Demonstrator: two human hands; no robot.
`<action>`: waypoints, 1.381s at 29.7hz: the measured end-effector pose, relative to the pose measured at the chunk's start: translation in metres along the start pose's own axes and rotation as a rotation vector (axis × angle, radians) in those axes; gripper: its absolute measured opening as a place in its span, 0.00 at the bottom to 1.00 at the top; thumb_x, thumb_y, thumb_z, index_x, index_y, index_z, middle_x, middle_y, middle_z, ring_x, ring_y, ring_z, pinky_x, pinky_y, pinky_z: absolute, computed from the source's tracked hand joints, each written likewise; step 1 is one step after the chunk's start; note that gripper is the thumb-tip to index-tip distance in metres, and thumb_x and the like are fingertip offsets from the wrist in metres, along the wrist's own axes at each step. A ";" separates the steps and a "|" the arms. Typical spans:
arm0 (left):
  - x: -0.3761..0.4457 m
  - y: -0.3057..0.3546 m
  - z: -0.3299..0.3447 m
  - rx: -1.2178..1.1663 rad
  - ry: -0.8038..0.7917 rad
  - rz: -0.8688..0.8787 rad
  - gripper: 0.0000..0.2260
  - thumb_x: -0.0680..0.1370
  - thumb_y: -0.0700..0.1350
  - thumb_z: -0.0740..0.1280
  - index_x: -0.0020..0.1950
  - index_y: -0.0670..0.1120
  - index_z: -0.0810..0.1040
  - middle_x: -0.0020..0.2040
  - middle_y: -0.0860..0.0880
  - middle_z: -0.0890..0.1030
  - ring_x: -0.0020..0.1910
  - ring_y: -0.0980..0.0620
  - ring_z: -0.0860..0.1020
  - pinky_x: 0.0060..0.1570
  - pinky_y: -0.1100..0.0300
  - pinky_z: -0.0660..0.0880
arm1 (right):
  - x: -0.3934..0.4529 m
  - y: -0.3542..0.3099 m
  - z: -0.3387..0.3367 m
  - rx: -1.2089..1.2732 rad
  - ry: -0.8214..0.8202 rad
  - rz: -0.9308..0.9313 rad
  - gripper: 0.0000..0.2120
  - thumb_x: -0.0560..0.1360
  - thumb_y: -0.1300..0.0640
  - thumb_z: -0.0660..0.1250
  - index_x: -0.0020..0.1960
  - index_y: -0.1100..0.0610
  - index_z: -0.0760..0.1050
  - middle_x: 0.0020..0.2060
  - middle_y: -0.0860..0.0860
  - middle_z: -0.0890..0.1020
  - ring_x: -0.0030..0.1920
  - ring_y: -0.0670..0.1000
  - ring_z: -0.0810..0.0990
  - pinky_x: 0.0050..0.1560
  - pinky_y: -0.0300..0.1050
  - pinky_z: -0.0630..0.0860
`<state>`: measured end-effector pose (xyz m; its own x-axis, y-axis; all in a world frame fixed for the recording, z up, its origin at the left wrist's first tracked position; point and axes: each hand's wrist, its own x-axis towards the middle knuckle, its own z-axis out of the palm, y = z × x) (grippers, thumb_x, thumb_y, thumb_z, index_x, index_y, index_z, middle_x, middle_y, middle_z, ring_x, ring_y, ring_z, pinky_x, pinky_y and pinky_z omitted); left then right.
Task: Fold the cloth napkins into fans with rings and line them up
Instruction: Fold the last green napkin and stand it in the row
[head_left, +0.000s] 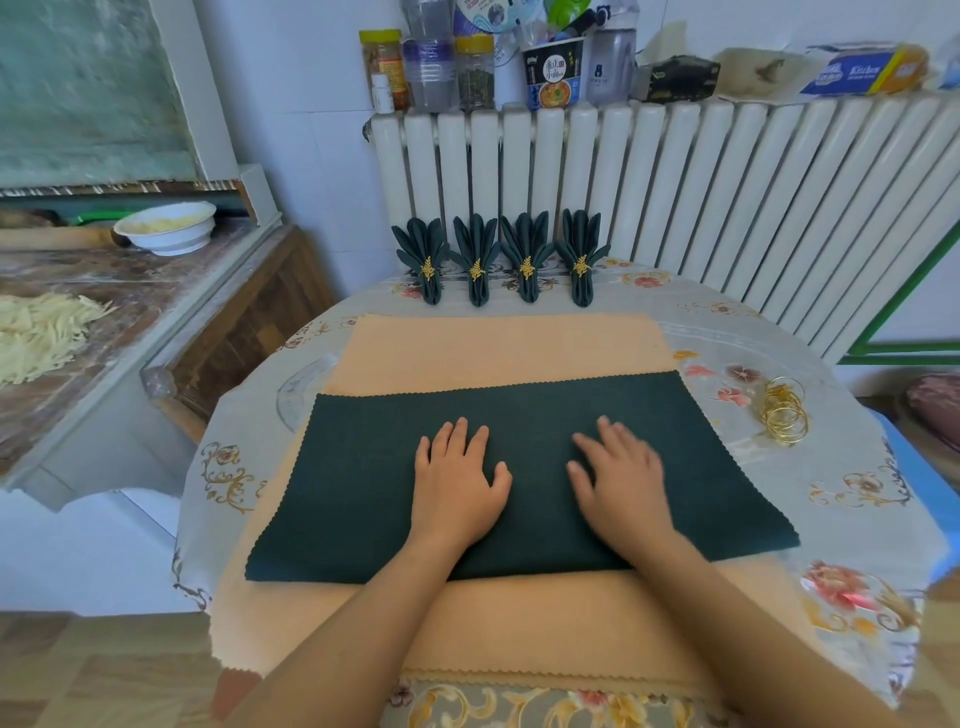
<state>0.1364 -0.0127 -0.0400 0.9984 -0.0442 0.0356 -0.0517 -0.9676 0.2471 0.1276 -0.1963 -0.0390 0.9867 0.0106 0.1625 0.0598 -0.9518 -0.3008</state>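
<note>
A dark green napkin (353, 483), folded in half into a wide rectangle, lies flat on peach cloths (498, 351) on the table. My left hand (457, 473) presses flat on its middle, fingers spread. My right hand (621, 475) lies flat just to the right, slightly blurred. Several finished dark green fan napkins (501, 254) with gold leaf rings stand in a row at the table's far edge. A pile of loose gold rings (783, 415) sits at the right.
The round table has a floral cover (831, 488). A white radiator (701, 202) stands behind it, with jars, bottles and boxes on top. To the left, a counter holds a white bowl (166, 227) and shredded food (41, 332).
</note>
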 end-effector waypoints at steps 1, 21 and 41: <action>0.001 -0.001 0.001 0.005 -0.004 0.000 0.26 0.81 0.57 0.50 0.78 0.51 0.56 0.79 0.49 0.53 0.77 0.51 0.49 0.76 0.50 0.43 | -0.010 -0.006 0.004 -0.030 -0.093 -0.001 0.24 0.81 0.45 0.49 0.75 0.50 0.59 0.76 0.52 0.55 0.76 0.52 0.51 0.73 0.50 0.46; -0.050 -0.016 -0.006 0.122 -0.138 -0.075 0.28 0.80 0.63 0.42 0.78 0.56 0.41 0.79 0.51 0.41 0.77 0.48 0.39 0.74 0.42 0.38 | -0.045 -0.001 -0.002 -0.150 -0.228 -0.009 0.34 0.74 0.31 0.33 0.77 0.42 0.42 0.77 0.46 0.45 0.76 0.48 0.41 0.75 0.49 0.39; -0.102 -0.056 -0.032 -0.310 0.038 0.300 0.03 0.75 0.50 0.70 0.45 0.53 0.83 0.51 0.61 0.78 0.53 0.64 0.72 0.53 0.69 0.67 | -0.089 0.041 -0.030 0.272 -0.020 -0.223 0.06 0.71 0.58 0.73 0.42 0.48 0.84 0.50 0.42 0.83 0.54 0.41 0.76 0.54 0.31 0.66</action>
<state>0.0363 0.0540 -0.0263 0.9368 -0.2972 0.1845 -0.3498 -0.7925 0.4996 0.0375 -0.2454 -0.0373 0.9472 0.2177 0.2353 0.3101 -0.8087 -0.4999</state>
